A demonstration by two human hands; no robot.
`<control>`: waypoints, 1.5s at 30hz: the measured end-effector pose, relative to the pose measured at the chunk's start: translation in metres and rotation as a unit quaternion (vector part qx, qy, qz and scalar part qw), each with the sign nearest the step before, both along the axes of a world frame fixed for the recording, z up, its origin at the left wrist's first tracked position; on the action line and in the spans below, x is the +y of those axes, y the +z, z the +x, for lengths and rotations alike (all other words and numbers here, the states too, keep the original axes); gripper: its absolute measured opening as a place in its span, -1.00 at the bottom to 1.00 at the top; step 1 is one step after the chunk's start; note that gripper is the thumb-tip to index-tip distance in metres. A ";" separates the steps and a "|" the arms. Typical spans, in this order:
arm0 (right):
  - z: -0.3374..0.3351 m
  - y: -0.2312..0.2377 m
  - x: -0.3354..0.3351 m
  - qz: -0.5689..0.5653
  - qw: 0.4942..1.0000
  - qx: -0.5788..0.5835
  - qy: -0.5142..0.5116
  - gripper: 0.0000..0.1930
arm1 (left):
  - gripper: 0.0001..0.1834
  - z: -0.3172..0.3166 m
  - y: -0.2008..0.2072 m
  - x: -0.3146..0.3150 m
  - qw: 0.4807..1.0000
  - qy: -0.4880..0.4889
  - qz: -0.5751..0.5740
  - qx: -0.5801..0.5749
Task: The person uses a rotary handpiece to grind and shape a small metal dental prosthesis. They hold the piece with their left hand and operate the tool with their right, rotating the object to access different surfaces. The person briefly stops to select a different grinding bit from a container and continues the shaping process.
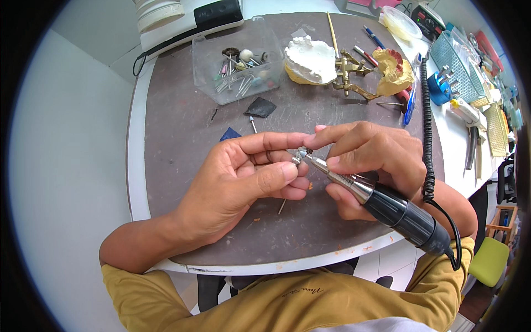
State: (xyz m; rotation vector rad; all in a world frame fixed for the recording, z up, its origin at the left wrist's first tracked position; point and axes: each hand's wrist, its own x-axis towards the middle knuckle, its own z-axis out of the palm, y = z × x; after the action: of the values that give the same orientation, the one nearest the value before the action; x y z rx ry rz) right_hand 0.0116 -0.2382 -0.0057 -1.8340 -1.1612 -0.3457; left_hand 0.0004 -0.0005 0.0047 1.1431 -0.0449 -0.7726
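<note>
Between the fingertips of my left hand (232,174) is a small silvery metal piece (299,155), partly covered by the fingers. My right hand (379,152) is wrapped round a black and silver rotary handpiece (395,210), its tip slanting up and left to the metal piece. The bit meets or nearly touches the piece; I cannot tell which. My right index fingertip lies close to the left fingertips. Just beyond the left hand are a white-tipped bur (253,124) and a dark blue square (230,134). The end of a thin metal shank (282,206) shows below the left fingers.
A clear plastic box (202,72) of burs stands at the back, with a black sheet (260,107) before it. White plaster cast (311,60), brass articulator (349,72) and yellow cast (394,74) sit right of it. A coiled cord (427,127) runs down the right side beside a blue bur holder (441,87).
</note>
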 end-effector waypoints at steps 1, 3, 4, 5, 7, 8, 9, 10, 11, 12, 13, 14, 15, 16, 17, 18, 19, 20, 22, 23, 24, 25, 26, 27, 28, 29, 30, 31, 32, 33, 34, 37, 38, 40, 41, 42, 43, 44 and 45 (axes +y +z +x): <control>0.000 0.001 0.001 -0.001 1.000 0.000 0.002 -0.68 | -0.45 0.000 0.000 0.000 1.000 0.000 0.000 0.000; 0.000 0.001 0.001 -0.002 1.000 -0.001 0.004 -0.69 | -0.45 0.000 0.000 0.000 1.000 0.002 0.001 -0.001; 0.000 0.001 0.001 -0.002 1.000 -0.001 0.005 -0.69 | -0.45 0.000 0.000 0.000 1.000 0.003 0.001 -0.002; 0.000 0.001 0.001 -0.002 1.000 -0.001 0.005 -0.69 | -0.45 -0.001 0.001 0.000 1.000 0.005 0.002 -0.003; 0.000 0.000 0.001 -0.004 1.000 -0.001 0.000 -0.68 | -0.45 0.000 0.001 -0.001 1.000 0.003 -0.001 -0.002; 0.000 0.000 0.000 -0.006 1.000 -0.002 -0.002 -0.69 | -0.45 0.000 0.001 -0.001 1.000 0.002 -0.003 -0.002; 0.000 0.001 0.000 -0.007 1.000 -0.003 -0.003 -0.69 | -0.45 0.000 0.001 -0.001 1.000 0.002 -0.004 0.000; 0.000 0.002 0.000 -0.008 1.000 -0.004 -0.002 -0.69 | -0.44 0.000 0.001 -0.001 1.000 0.002 -0.005 0.002; 0.001 0.001 0.000 -0.008 1.000 -0.005 -0.002 -0.69 | -0.44 0.000 0.001 -0.001 1.000 0.002 -0.006 0.004; 0.001 0.001 0.000 -0.008 1.000 -0.007 -0.003 -0.69 | -0.48 0.000 0.001 0.000 1.000 0.003 -0.018 0.002; 0.001 0.000 0.000 -0.005 1.000 -0.007 -0.004 -0.69 | -0.51 0.000 -0.001 0.001 1.000 0.005 -0.031 0.001; 0.001 -0.001 0.000 -0.004 1.000 -0.008 -0.004 -0.69 | -0.55 0.000 -0.001 0.002 0.999 0.006 -0.043 0.000; 0.001 -0.001 0.000 -0.003 1.000 -0.009 -0.005 -0.69 | -0.55 0.000 -0.002 0.002 0.999 0.003 -0.043 0.001; 0.001 0.000 0.000 -0.004 1.000 -0.010 -0.003 -0.70 | -0.54 0.001 -0.002 0.003 0.999 0.001 -0.042 0.003; 0.001 -0.001 0.000 -0.005 1.000 -0.011 -0.003 -0.70 | -0.54 0.001 -0.002 0.003 0.999 -0.002 -0.041 0.004; 0.001 0.000 0.000 -0.005 1.000 -0.011 -0.002 -0.70 | -0.54 0.001 -0.002 0.003 0.999 -0.002 -0.041 0.004; 0.002 -0.001 0.000 -0.005 1.000 -0.011 -0.002 -0.70 | -0.54 0.001 -0.002 0.003 0.999 -0.003 -0.041 0.003; 0.002 -0.001 0.000 -0.006 1.000 -0.012 0.000 -0.70 | -0.54 0.002 -0.002 0.003 0.999 -0.003 -0.041 0.003; 0.002 0.000 0.001 -0.006 1.000 -0.014 0.009 -0.70 | -0.54 0.001 -0.001 0.003 0.999 0.000 -0.043 0.005; 0.002 0.000 0.001 -0.006 1.000 -0.014 0.010 -0.70 | -0.55 0.001 -0.001 0.003 0.999 0.001 -0.044 0.005; 0.002 0.001 0.001 -0.006 1.000 -0.014 0.012 -0.70 | -0.55 0.001 -0.001 0.003 0.999 0.003 -0.044 0.005; 0.002 0.000 0.001 -0.005 1.000 -0.012 0.009 -0.70 | -0.55 0.000 -0.001 0.002 0.999 0.004 -0.044 0.005; 0.001 0.000 0.001 -0.005 1.000 -0.009 0.007 -0.69 | -0.55 0.000 -0.001 0.003 0.999 0.006 -0.044 0.004; 0.001 0.000 0.001 -0.004 1.000 -0.006 0.002 -0.69 | -0.55 0.000 -0.001 0.003 0.999 0.004 -0.045 0.005; 0.000 -0.001 0.000 -0.004 1.000 -0.002 -0.001 -0.69 | -0.55 0.001 -0.001 0.003 0.999 0.002 -0.047 0.005; 0.000 -0.001 0.000 -0.005 1.000 0.000 -0.004 -0.68 | -0.55 0.001 -0.002 0.003 0.999 0.000 -0.049 0.006; 0.000 -0.001 0.000 -0.005 1.000 0.002 -0.005 -0.68 | -0.52 0.001 -0.001 0.002 0.999 0.004 -0.037 0.005; 0.000 0.000 0.000 -0.006 1.000 0.000 -0.004 -0.68 | -0.48 0.001 0.000 0.000 1.000 0.008 -0.025 0.004; 0.001 0.000 0.000 -0.007 1.000 -0.002 -0.001 -0.68 | -0.44 0.000 0.001 -0.001 1.000 0.012 -0.013 0.003; 0.001 0.000 0.000 -0.008 1.000 -0.005 0.002 -0.68 | -0.44 0.000 0.001 -0.001 1.000 0.011 -0.012 0.005; 0.002 0.001 0.000 -0.010 1.000 -0.009 0.007 -0.68 | -0.43 0.001 0.002 -0.001 1.000 0.010 -0.012 0.007; 0.002 0.000 0.000 0.005 1.000 -0.005 0.011 -0.70 | -0.43 0.000 0.000 0.000 1.000 0.005 -0.013 0.001; 0.002 -0.002 0.000 0.009 1.000 -0.005 0.009 -0.70 | -0.43 0.000 0.000 0.000 1.000 0.004 -0.014 -0.003; 0.002 -0.003 -0.001 0.012 1.000 -0.009 0.000 -0.70 | -0.44 0.001 0.000 0.000 1.000 0.000 -0.015 -0.005; 0.002 -0.004 -0.001 0.011 1.000 -0.012 -0.006 -0.71 | -0.44 0.001 0.000 0.000 1.000 -0.003 -0.015 -0.006; 0.002 -0.004 -0.001 0.010 1.000 -0.012 -0.003 -0.71 | -0.44 0.001 0.000 0.000 1.000 -0.001 -0.018 -0.006; 0.003 -0.003 -0.001 0.008 1.000 -0.011 0.000 -0.70 | -0.44 0.001 -0.001 0.000 1.000 0.001 -0.020 -0.006; 0.003 -0.003 -0.001 0.007 1.000 -0.011 0.002 -0.70 | -0.44 0.000 -0.001 0.000 1.000 0.003 -0.022 -0.005; 0.003 -0.003 -0.001 0.006 1.000 -0.011 0.003 -0.70 | -0.44 0.001 -0.001 0.000 1.000 0.002 -0.023 -0.005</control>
State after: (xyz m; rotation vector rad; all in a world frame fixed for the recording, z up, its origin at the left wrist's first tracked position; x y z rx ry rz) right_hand 0.0145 -0.2388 -0.0084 -1.8211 -1.1768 -0.3686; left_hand 0.0009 -0.0010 0.0036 1.1029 -0.0675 -0.7584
